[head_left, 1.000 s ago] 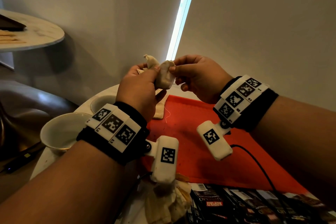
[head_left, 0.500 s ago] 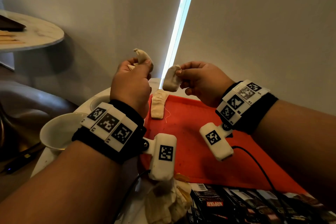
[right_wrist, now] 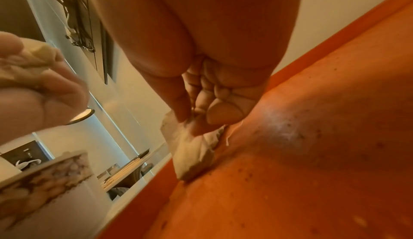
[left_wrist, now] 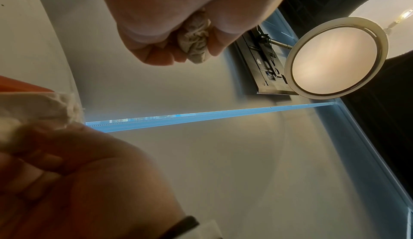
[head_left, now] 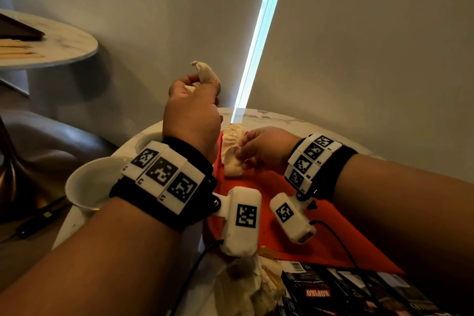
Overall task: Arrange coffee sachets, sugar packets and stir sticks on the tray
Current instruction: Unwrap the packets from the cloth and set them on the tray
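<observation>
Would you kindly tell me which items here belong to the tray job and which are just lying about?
Job:
- orange tray
- cream packet in the right hand
- cream packet in the left hand
- black Kopiko sachets

Lying about:
- white cups
- side table

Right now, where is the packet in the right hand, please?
Head view: the packet sits on the red tray's far left corner, pinched by the right hand.

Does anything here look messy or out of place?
Slightly. The pale packets look crumpled, not flat: one in the left hand, one the right hand sets on the orange tray. More lie heaped off its near edge.
</observation>
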A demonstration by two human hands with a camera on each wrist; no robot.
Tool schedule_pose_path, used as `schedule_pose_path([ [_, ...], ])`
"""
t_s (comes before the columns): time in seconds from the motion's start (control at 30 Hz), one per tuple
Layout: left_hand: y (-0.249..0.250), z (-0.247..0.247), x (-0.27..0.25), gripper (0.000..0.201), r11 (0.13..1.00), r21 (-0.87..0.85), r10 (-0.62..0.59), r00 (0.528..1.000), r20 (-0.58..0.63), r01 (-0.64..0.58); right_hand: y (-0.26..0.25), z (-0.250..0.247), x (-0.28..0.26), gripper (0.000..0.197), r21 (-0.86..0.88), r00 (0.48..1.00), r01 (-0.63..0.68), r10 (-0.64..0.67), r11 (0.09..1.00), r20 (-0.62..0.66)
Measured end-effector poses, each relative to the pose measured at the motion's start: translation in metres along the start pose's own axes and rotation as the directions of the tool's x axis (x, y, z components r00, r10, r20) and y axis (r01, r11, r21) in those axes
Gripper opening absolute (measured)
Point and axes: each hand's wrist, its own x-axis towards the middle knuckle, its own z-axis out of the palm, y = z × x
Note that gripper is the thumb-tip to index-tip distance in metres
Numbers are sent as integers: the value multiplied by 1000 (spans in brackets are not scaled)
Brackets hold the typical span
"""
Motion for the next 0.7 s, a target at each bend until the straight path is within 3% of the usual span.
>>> schedule_pose_path([
  [0.23, 2, 1, -2, 11, 1000, 11, -7, 1000, 4, 7, -5, 6, 10, 17, 79, 998, -36, 41, 996, -54],
  [0.5, 2, 2, -5, 16, 1000, 1, -9, 1000, 5, 9, -10, 4, 4, 4, 135, 993, -101, 108, 986, -44],
  [0.6, 2, 3, -6, 18, 1000, -9, -23, 1000, 1, 23, -10, -1, 4, 28, 127, 989, -61, 77, 990, -125],
  [0.7, 3, 4, -8, 14, 998, -44, -44, 999, -1, 44, -12, -2, -3, 16, 150, 998, -37, 43, 988, -39],
])
